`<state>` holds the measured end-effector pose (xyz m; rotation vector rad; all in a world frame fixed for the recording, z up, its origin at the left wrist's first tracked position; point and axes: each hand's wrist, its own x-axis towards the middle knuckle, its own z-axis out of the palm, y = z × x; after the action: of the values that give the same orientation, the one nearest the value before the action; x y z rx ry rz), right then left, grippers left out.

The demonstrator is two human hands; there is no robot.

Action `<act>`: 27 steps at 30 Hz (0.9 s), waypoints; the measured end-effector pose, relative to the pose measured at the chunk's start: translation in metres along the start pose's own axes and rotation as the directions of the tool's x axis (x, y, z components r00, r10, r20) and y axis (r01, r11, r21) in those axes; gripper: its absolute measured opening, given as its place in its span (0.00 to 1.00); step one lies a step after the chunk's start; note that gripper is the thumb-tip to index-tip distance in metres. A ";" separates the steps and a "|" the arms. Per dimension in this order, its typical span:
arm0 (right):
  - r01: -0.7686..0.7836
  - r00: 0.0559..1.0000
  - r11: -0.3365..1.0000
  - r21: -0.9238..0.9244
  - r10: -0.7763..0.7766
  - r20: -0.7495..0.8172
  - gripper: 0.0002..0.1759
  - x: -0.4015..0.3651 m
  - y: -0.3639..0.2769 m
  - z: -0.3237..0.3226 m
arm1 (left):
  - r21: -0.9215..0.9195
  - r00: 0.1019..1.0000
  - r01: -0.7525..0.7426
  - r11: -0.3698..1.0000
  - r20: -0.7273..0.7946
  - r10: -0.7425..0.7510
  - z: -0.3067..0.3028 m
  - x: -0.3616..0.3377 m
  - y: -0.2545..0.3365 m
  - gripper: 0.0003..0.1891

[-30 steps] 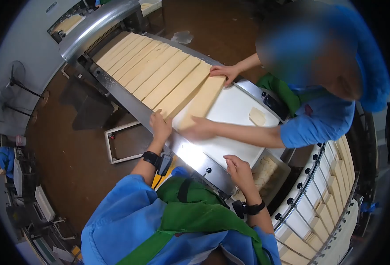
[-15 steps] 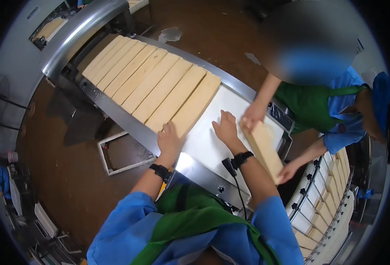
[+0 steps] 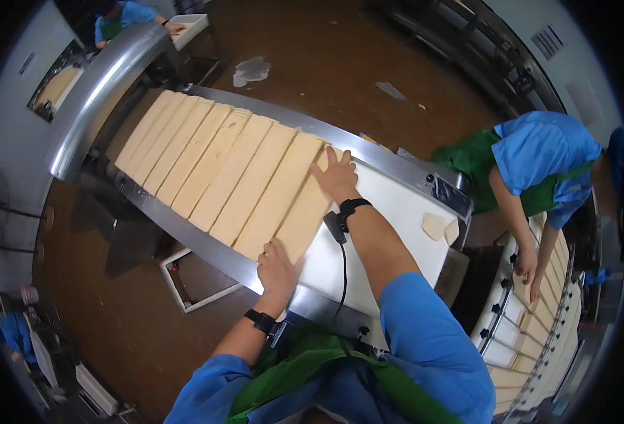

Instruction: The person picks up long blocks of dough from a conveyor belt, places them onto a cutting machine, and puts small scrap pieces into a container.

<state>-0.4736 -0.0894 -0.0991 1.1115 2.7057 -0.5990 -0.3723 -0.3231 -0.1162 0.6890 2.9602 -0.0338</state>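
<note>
Several long, pale dough strips [image 3: 220, 166] lie side by side across the white belt [image 3: 379, 226]. My left hand [image 3: 277, 272] rests on the near end of the last strip [image 3: 305, 219], fingers over its edge. At the far end of that same strip lies my right hand [image 3: 336, 177], its fingers spread on the dough. Both wrists wear black bands. A black device [image 3: 335, 227] with a cable hangs by my right wrist.
A co-worker [image 3: 548, 159] bends over a second conveyor [image 3: 502, 318] with dough strips at the right. Two small dough pieces [image 3: 434, 225] lie near the belt's right end. A curved metal cover [image 3: 110, 95] spans the belt's far left. Another person [image 3: 125, 15] stands behind it.
My right hand has moved from over the bare belt onto the last strip's far end. The co-worker has carried a strip from the belt to the right conveyor. The view has shifted.
</note>
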 end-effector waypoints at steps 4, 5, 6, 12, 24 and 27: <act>-0.151 0.982 0.982 0.113 0.163 -0.098 0.37 -0.022 0.026 -0.009 | -0.239 0.996 -0.080 0.968 -0.045 0.072 0.001 -0.002 -0.003 0.43; -0.201 0.970 0.971 0.131 0.216 -0.108 0.37 -0.032 0.040 -0.017 | -0.331 0.992 -0.121 0.936 -0.015 0.122 -0.004 -0.004 -0.005 0.42; -0.257 0.953 0.954 0.153 0.276 -0.122 0.38 -0.043 0.056 -0.029 | -0.420 0.983 -0.164 0.893 0.012 0.186 -0.014 -0.003 0.001 0.41; -0.428 0.777 0.856 0.290 0.512 -0.365 0.41 -0.124 0.197 -0.060 | -0.693 0.817 -0.327 0.642 0.135 0.561 -0.034 -0.028 0.056 0.39; -0.282 0.201 0.471 0.836 0.881 -0.428 0.41 -0.370 0.392 -0.126 | -0.702 0.543 -0.654 0.281 -0.177 0.821 -0.073 -0.131 0.239 0.39; -0.403 0.080 0.443 0.801 0.889 -0.452 0.41 -0.437 0.468 -0.134 | -0.722 0.403 -0.684 0.104 -0.255 0.879 -0.103 -0.180 0.294 0.38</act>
<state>0.1678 -0.0110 0.0068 3.4059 1.8877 -0.6087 -0.0917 -0.1336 0.0054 1.8012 1.6070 1.0490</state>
